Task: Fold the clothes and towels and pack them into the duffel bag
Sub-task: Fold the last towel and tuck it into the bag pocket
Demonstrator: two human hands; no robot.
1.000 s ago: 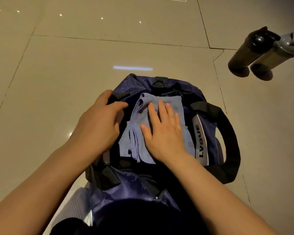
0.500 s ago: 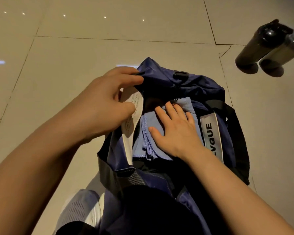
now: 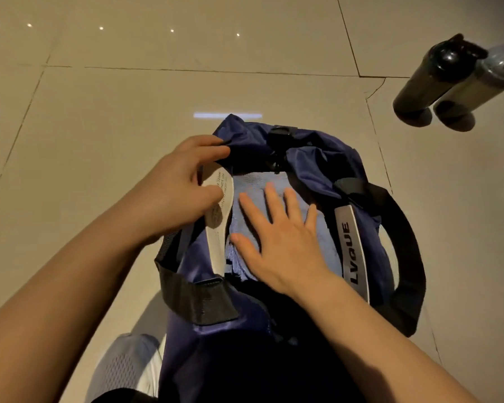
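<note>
A navy duffel bag (image 3: 326,161) with black straps stands open on the tiled floor in front of me. A folded light-blue towel (image 3: 250,184) lies inside its opening. My right hand (image 3: 282,237) lies flat on the towel with fingers spread, pressing it down. My left hand (image 3: 178,187) grips the bag's left rim and its white inner label, holding the opening apart. A white strip printed LVQUE (image 3: 351,251) runs along the right side of the opening.
Two dark cylindrical bottles (image 3: 437,82) stand on the floor at the upper right. A white mesh garment (image 3: 125,370) lies at the bottom left beside the bag. Beige floor tiles (image 3: 128,112) surround the bag.
My left hand moved from the bag's side to grip its left rim and pull it open. My right hand slid the towel deeper into the bag and spread its fingers.
</note>
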